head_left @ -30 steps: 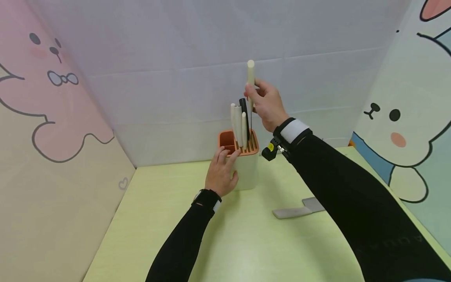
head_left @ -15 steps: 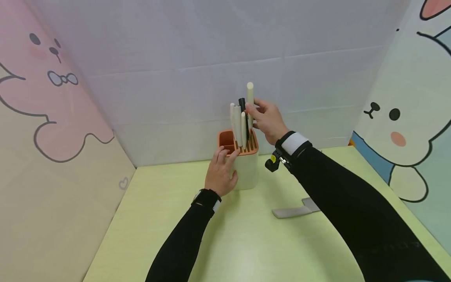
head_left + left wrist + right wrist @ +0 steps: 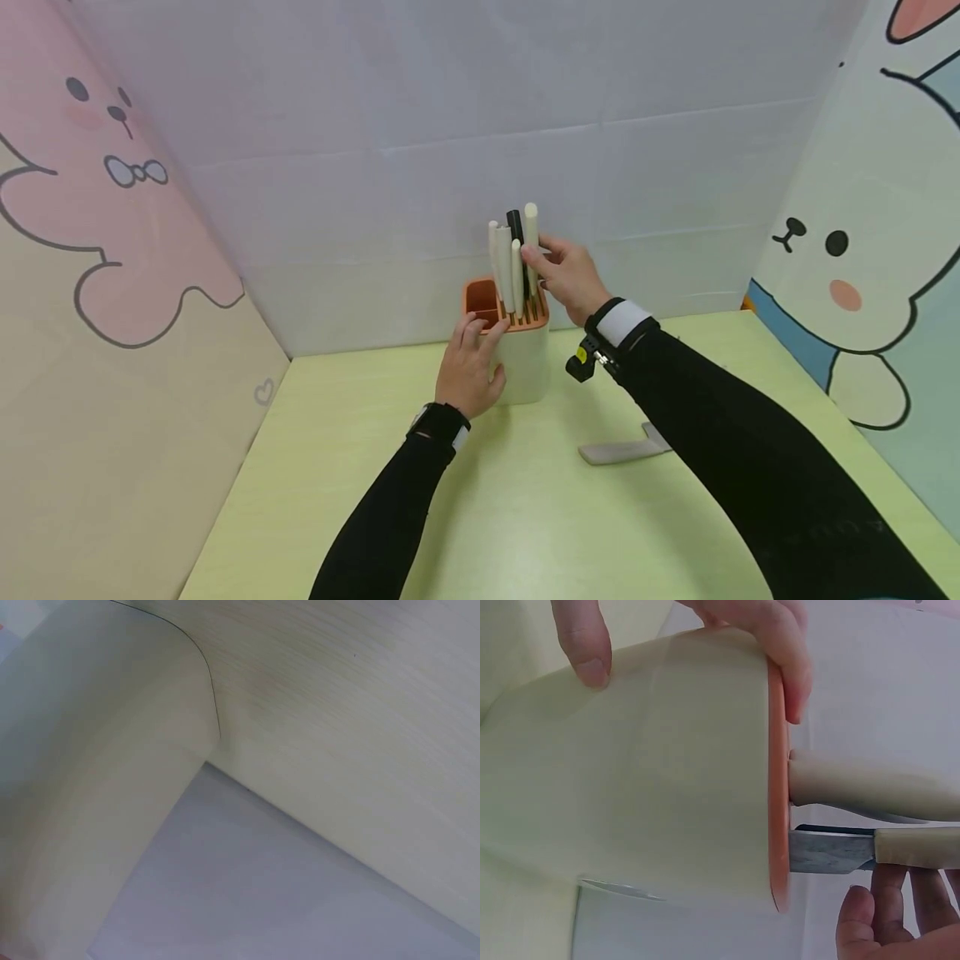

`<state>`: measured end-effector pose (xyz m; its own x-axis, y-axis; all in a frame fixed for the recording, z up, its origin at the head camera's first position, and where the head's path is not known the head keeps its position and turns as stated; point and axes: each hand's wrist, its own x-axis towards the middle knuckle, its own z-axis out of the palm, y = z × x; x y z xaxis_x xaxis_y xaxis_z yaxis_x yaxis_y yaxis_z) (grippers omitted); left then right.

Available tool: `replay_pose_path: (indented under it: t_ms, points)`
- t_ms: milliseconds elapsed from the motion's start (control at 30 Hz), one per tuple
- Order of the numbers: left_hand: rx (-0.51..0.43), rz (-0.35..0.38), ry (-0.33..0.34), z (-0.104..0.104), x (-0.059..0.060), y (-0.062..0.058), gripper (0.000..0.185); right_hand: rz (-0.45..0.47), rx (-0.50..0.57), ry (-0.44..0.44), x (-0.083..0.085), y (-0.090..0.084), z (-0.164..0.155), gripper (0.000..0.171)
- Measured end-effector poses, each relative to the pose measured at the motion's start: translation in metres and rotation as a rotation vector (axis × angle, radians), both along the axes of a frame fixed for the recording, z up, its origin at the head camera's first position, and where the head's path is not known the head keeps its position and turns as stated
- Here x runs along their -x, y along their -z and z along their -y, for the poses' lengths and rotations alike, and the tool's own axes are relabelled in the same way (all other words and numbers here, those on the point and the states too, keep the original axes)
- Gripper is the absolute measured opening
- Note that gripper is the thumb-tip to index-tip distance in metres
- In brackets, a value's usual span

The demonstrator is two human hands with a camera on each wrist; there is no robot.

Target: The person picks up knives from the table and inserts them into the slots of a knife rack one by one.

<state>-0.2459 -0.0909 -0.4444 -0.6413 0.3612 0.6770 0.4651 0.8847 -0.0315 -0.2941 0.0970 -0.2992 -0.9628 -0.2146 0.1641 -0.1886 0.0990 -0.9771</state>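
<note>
A pale knife block (image 3: 522, 367) with an orange top stands near the back of the table. My left hand (image 3: 467, 371) holds it at the front left, fingers bent over the orange rim (image 3: 778, 795) and thumb against the wall. My right hand (image 3: 573, 279) grips the cream handle of a knife (image 3: 531, 225), upright in a slot at the block's right. In the right wrist view, a short length of its blade (image 3: 829, 851) shows between rim and handle; the rest is inside. Beside it stand several white-handled knives (image 3: 505, 267) and a black handle (image 3: 514, 221).
A cleaver (image 3: 618, 452) with a greyish handle lies on the pale yellow table (image 3: 525, 517), its blade partly behind my right sleeve. An open compartment (image 3: 480, 293) fills the block's left side. A white sheet (image 3: 375, 250) hangs behind, with cartoon-printed panels at both sides.
My right hand has lowered the cream-handled knife into the block, so its handle top sits much lower. My left hand has kept its place on the block.
</note>
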Motion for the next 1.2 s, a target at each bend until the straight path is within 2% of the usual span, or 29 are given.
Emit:
replay_pose_path:
  t_ms: [300,733,1067,1200]
  points:
    - [-0.01,-0.017,0.006,-0.001,0.001,0.002,0.071,-0.038,-0.03,-0.018,-0.001,0.013,-0.002,0.05]
    - [-0.024,-0.05,0.035,0.0,0.004,0.004,0.075,-0.036,-0.088,-0.001,-0.003,0.03,-0.003,0.053]
    - [-0.016,-0.023,0.021,0.0,0.0,0.002,0.072,-0.148,-0.228,-0.05,-0.002,0.043,-0.009,0.052]
    - [-0.007,-0.015,0.011,0.0,0.0,0.001,0.071,-0.269,-0.345,-0.019,-0.005,0.05,-0.01,0.049]
